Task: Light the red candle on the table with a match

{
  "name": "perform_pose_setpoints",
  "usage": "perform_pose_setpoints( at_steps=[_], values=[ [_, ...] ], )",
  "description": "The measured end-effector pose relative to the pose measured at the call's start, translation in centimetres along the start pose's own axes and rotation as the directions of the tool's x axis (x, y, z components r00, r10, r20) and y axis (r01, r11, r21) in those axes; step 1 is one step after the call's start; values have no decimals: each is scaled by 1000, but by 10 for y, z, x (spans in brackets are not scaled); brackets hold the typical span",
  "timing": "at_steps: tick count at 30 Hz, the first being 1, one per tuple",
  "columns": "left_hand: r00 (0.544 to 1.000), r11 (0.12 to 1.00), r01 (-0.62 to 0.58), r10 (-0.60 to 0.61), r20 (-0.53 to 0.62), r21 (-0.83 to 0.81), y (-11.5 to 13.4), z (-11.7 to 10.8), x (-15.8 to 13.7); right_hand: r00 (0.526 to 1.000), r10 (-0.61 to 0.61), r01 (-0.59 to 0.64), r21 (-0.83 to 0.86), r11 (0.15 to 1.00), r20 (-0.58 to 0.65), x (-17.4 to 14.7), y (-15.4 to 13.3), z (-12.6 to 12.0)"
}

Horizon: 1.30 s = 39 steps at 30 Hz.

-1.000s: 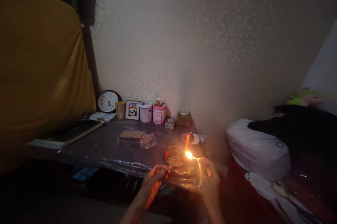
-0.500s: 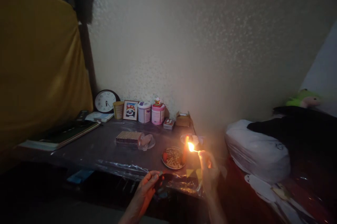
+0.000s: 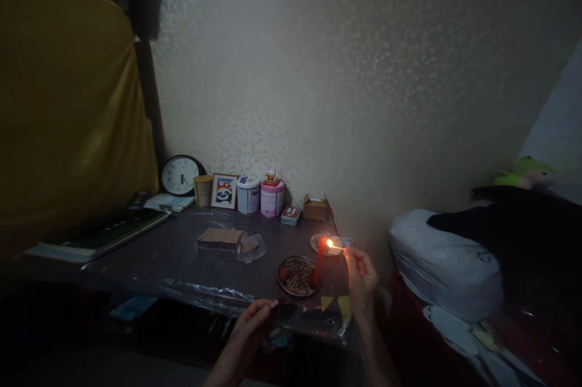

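Observation:
My right hand (image 3: 362, 275) pinches a burning match (image 3: 337, 247), its flame at the top of an upright red candle (image 3: 321, 261). The candle stands at the right rim of a round metal plate (image 3: 279, 284), which is covered with small pale and dark bits; a dim reddish object sits at its left side. Low in front of the plate, my left hand (image 3: 252, 323) is closed on a small matchbox (image 3: 274, 304), mostly hidden by the fingers. Whether the candle's wick burns by itself cannot be told.
A second plate (image 3: 314, 242) with a pale box (image 3: 334, 245) lies behind the candle. Bundled sticks (image 3: 220, 238) and a clear plastic bag (image 3: 253, 247) are left of centre. Tins, a frame (image 3: 224, 191) and a clock (image 3: 182, 176) line the wall. Plastic film covers the table's front edge.
The match flame has shrunk from a large bright flare to a small one, and the scene is darker. My right hand has shifted slightly up, with the flame now closer to the candle top.

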<state>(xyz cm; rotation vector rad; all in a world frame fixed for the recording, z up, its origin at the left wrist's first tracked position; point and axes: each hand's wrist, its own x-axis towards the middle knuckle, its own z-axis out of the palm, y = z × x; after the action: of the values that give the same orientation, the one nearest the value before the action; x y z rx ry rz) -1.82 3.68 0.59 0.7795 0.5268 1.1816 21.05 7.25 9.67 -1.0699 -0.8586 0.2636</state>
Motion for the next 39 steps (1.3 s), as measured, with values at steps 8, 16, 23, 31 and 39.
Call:
perform_pose_setpoints(
  at_steps=[8, 16, 23, 31, 39],
  values=[
    [999, 999, 18, -19, -32, -40, -4, -3, 3, 999, -16, 15, 30, 999, 34, 12, 8, 10],
    [1000, 998, 16, -18, -26, -53, -5, -4, 3, 999, -28, 26, 51, 998, 39, 16, 7, 20],
    [1000, 998, 22, -23, -20, -55, -3, -1, 1, 999, -23, 21, 51, 998, 43, 18, 10, 23],
    [997, 997, 53, -55, -50, -53, 1, 4, 0, 998, -24, 21, 52, 998, 57, 19, 13, 24],
    [999, 997, 21, -22, -26, -68, -5, -2, 3, 998, -22, 19, 46, 999, 56, 22, 17, 24]
  ],
)
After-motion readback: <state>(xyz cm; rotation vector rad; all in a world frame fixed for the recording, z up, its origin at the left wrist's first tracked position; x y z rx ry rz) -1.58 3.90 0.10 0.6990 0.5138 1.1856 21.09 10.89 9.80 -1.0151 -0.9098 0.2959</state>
